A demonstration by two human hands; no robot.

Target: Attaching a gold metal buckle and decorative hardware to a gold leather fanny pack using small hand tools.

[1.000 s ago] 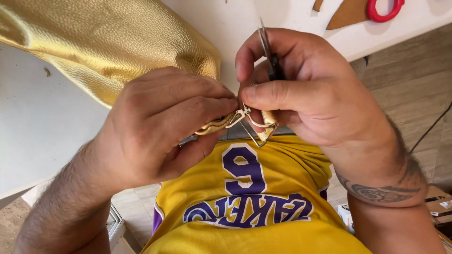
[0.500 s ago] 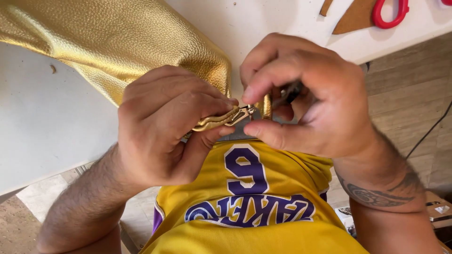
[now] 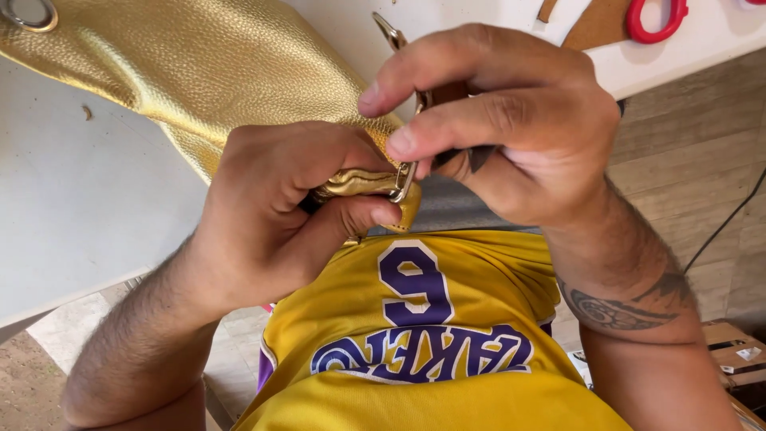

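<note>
Both hands' fingers grip a gold strap (image 3: 359, 182) — perhaps its clasp — above white table (image 3: 80, 199), wood floor (image 3: 686, 152).

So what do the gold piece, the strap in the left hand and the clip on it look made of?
Gold piece: looks like leather or faux leather, pebbled grain with a metallic sheen; which one can't be told. Strap pinched by the left hand: same gold material, folded and creased. Clip by the right hand: shiny, silvery, probably metal.

Shiny gold pebbled leather bag (image 3: 207, 72) on a white counter (image 3: 72, 207). Gold leather strap (image 3: 359, 183) with a silver-toned metal ring (image 3: 403, 182). Yellow jersey (image 3: 431, 351) with purple, white-edged lettering. Red-handled tool, probably scissors (image 3: 654, 20). Dark tattoo band on the wrist (image 3: 622, 307).
</note>
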